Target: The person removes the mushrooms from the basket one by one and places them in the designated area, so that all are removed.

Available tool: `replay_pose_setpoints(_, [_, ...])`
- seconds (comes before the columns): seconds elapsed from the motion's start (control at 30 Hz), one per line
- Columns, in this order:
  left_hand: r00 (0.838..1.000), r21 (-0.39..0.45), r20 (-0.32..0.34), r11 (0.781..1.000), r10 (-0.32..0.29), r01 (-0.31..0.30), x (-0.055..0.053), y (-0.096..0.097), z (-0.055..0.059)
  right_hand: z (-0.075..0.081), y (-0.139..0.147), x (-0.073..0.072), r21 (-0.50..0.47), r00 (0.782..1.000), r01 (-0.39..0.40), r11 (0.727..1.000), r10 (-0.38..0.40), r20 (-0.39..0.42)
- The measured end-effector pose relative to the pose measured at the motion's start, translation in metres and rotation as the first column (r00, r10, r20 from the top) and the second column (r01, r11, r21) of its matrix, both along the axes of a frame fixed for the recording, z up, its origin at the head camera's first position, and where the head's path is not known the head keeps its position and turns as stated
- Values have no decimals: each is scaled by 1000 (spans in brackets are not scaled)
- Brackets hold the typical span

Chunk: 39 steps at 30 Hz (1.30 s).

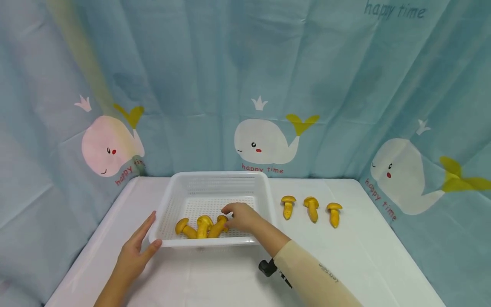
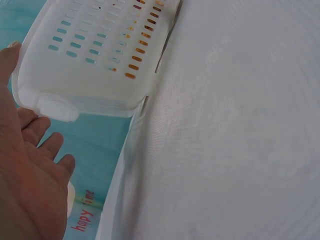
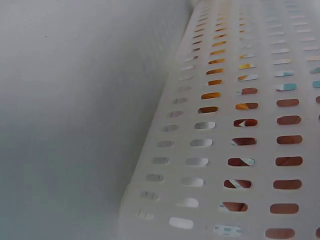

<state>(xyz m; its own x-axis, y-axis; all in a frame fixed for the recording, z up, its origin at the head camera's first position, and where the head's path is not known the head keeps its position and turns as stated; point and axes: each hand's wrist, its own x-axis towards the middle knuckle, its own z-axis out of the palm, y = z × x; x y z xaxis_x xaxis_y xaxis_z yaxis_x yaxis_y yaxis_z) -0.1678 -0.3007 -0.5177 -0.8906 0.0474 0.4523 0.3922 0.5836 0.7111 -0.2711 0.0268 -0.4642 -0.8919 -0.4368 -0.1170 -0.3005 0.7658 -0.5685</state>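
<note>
A white perforated plastic basket stands on the table, with yellow toy mushrooms grouped along its front inside. My left hand is at the basket's front left corner, fingers along the outside of the left wall and thumb at the front rim. In the left wrist view the thumb and fingers show on either side of that corner. Over the basket's right front part reaches my right hand, its thumb and index finger parted beside the rightmost mushroom's cap. The other fingers of that hand are hidden.
Right of the basket, three more mushrooms lie in a row on the white table. A small black object is beneath the right forearm. Behind the table hangs a blue curtain with whale prints.
</note>
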Motion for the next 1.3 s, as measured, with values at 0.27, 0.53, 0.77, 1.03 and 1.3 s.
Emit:
replay_pose_setpoints(0.27, [1000,7,14,1000,10,-10,3,0,4,-1,-5,1,-28,998,-2,1000,4,59])
replay_pose_setpoints(0.53, [1000,8,1,1000,0,0,4,-4,4,-7,-8,2,-45,997,17,999,-14,72])
replay_pose_setpoints(0.77, [1000,17,-1,1000,-9,9,3,-6,0,-3,-5,5,-79,999,4,997,-1,36])
replay_pose_setpoints(1.03, [1000,31,6,1000,-4,3,4,-5,1,6,-4,6,-81,999,-25,996,22,-43])
replay_pose_setpoints(1.3, [999,52,4,997,-49,49,1,-1,-1,10,5,7,-134,998,-10,991,2,-62])
